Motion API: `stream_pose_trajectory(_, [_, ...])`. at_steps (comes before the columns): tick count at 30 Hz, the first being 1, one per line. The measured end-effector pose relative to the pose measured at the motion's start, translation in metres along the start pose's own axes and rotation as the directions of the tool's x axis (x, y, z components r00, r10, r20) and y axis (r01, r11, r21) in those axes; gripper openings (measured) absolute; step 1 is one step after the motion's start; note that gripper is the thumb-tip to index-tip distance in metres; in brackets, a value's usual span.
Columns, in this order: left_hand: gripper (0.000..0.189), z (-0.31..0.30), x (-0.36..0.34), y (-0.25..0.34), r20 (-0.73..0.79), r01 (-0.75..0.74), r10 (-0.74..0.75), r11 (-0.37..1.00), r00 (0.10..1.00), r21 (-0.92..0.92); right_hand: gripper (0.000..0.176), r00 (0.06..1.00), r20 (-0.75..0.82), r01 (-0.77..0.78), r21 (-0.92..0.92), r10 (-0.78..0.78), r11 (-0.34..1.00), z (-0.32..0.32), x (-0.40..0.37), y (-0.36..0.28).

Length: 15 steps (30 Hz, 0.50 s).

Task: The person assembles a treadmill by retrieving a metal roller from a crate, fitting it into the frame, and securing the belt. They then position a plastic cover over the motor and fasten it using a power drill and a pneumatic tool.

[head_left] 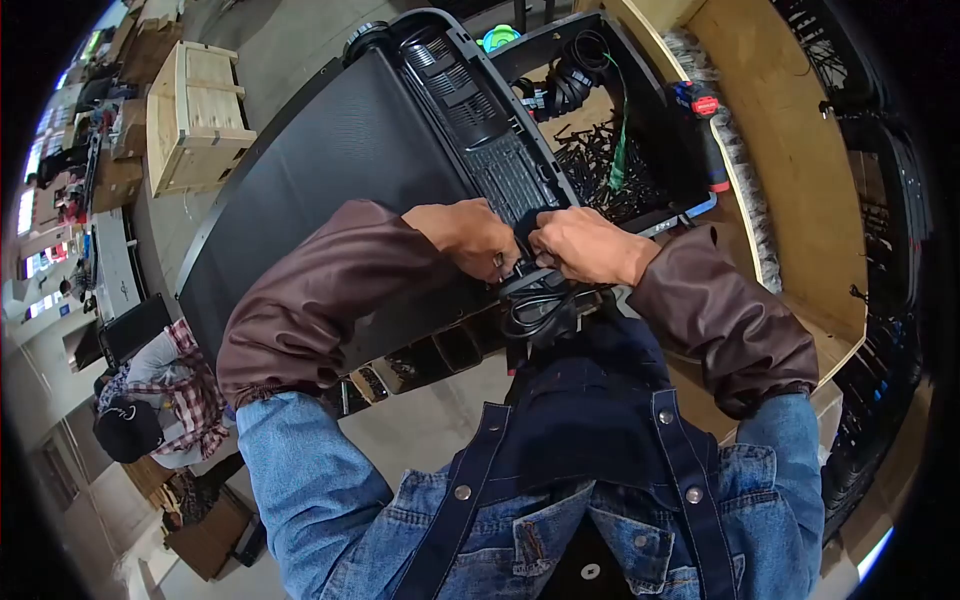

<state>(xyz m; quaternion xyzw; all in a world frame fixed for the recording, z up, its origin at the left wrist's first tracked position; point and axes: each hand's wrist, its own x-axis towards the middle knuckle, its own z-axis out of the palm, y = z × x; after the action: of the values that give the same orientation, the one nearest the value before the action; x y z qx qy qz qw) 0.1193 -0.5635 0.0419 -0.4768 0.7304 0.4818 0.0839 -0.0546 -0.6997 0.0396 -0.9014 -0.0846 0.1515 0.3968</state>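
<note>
My left hand (478, 240) and my right hand (588, 245) are close together at the near end of a long black machine, which looks like a treadmill (340, 150). Both hands have bent, closed fingers at the edge of its ribbed black housing (505, 180). Whatever sits between the fingertips is small or hidden. Just below the hands hangs a coiled black power cord (540, 315). A wide black belt surface lies to the left of the housing.
To the right, a black tray (645, 65) holds many dark screws (595, 150) and cable coils (570, 85). A cordless screwdriver (705, 130) rests by a wooden crate (790, 130). Small parts bins (400, 365) line the near edge. Another person (165, 400) bends at the left.
</note>
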Motion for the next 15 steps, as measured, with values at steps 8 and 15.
stream_pose_trajectory(8, [0.019,-0.002,0.010,0.005,0.080,0.136,-0.134,0.991,0.988,-0.016,0.011,0.999,0.034,-0.024,0.057,0.022,0.998,0.012,0.010,0.002])
stream_pose_trajectory(15, [0.021,0.018,0.021,-0.018,0.054,0.081,-0.078,0.994,0.996,-0.071,0.013,0.993,-0.107,-0.044,0.070,0.052,0.997,0.030,0.005,-0.004])
